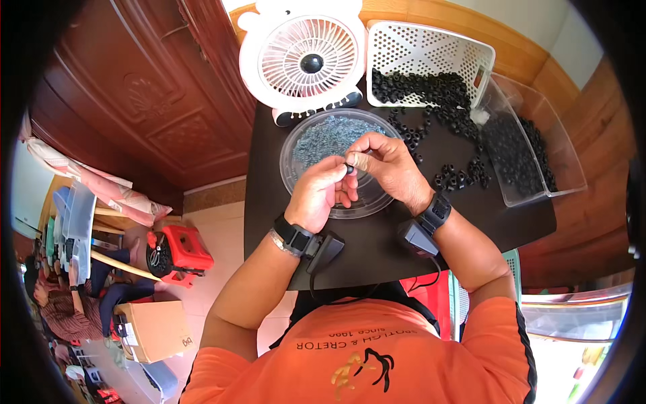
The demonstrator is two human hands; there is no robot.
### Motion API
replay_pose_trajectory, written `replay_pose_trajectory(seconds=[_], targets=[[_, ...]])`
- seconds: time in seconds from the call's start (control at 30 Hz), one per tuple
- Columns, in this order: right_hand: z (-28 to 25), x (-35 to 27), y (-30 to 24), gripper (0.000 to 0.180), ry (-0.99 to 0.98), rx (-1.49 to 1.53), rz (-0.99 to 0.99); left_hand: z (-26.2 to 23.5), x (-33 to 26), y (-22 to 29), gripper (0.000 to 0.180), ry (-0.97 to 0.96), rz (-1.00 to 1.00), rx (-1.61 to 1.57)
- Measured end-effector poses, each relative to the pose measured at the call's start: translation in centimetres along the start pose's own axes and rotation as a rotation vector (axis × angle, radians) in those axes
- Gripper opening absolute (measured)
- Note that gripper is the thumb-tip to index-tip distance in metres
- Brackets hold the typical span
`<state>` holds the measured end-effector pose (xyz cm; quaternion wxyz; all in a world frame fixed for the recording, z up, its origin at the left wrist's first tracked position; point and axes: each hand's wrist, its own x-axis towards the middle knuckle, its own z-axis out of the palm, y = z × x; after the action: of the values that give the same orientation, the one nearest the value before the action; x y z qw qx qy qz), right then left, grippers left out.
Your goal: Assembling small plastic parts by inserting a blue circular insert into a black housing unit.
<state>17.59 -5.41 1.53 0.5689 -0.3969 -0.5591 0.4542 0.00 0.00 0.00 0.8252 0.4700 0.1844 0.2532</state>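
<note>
Right, there it was: from my remote seat I had the small, rounded, glossy black piece (349, 168) over the near half of a shallow, round, clear plastic tub (288, 172). The bare left hand (319, 190) pinched it between thumb and fingertips, lower fingers curled loosely. The bare right hand (396, 168) met it, thumb and forefinger pressed together; whether they gripped the piece or something tinier, I couldn't tell.

Light, I judged, fairly stiff, hardly fragile, but smooth enough to roll away; the outer wall looked the surest hold.

And around it, a crowd! Tiny pale-blue translucent pieces (330, 135) covered the tub's far side, and a white plastic fan (311, 64) blocked the space behind. Loose black pieces (452, 177) lay right of the right hand, between a white perforated plastic basket (431, 32) and a transparent plastic bin (564, 151). Closer in, a black wrist-worn box (326, 252) and its trailing cable threatened to snag at the dark tabletop (377, 252).
</note>
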Motion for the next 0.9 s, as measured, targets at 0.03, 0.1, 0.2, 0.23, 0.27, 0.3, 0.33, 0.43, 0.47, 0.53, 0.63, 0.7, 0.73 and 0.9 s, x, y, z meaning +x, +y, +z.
replay_pose_trajectory(seconds=[0.03, 0.1, 0.2, 0.23, 0.27, 0.3, 0.33, 0.43, 0.47, 0.53, 0.63, 0.7, 0.73, 0.9], targets=[[0.3, -0.1, -0.2, 0.006, 0.035, -0.048, -0.037, -0.1, 0.0, -0.1, 0.026, -0.003, 0.013, -0.035], [0.6, -0.1, -0.5, 0.007, 0.079, -0.104, -0.073, 0.1, 0.0, -0.3, 0.025, -0.018, 0.021, -0.074], [1.1, 0.1, -0.9, 0.012, 0.095, -0.674, -0.498, 0.2, -0.3, -0.4, 0.022, 0.087, 0.097, -0.181], [1.6, -0.2, -1.4, 0.014, 0.127, -0.826, -0.558, 0.3, -0.2, -0.3, 0.023, 0.107, 0.113, -0.203], [1.8, -0.5, -1.8, 0.018, 0.116, -0.909, -0.556, 0.2, -0.1, -0.5, 0.024, 0.095, 0.130, -0.218], [2.0, -0.7, -2.1, 0.022, 0.104, -0.991, -0.553, 0.1, -0.1, -0.5, 0.025, 0.085, 0.147, -0.231], [2.1, -0.7, -2.2, 0.021, 0.112, -0.982, -0.549, 0.0, -0.1, -0.5, 0.026, 0.050, 0.158, -0.208], [1.3, -0.4, -2.1, 0.013, 0.107, -0.899, -0.522, 0.8, -0.2, 0.1, 0.026, 0.046, 0.162, -0.113], [0.9, -0.5, -2.4, 0.009, 0.106, -0.908, -0.533, 0.5, -0.1, -0.1, 0.024, 0.018, 0.159, -0.083], [-0.4, -0.7, -3.8, 0.010, 0.129, -1.009, -0.530, 0.4, -0.3, 0.0, 0.022, 0.020, 0.170, -0.087], [-4.2, -0.1, -4.3, 0.007, 0.397, -1.124, -0.459, 0.8, -0.4, 0.4, 0.020, 0.047, 0.194, -0.083], [-7.6, -0.1, -4.4, 0.014, 0.569, -1.238, -0.314, 1.2, -0.5, 0.6, 0.020, 0.070, 0.208, -0.078], [-9.3, -0.3, -4.3, 0.017, 0.595, -1.264, -0.210, 1.2, -0.6, 0.6, 0.019, 0.067, 0.199, -0.077], [-14.4, -1.1, -2.2, 0.017, 0.470, -1.214, 0.186, 1.2, -0.6, 0.7, 0.016, 0.029, 0.199, -0.109]])
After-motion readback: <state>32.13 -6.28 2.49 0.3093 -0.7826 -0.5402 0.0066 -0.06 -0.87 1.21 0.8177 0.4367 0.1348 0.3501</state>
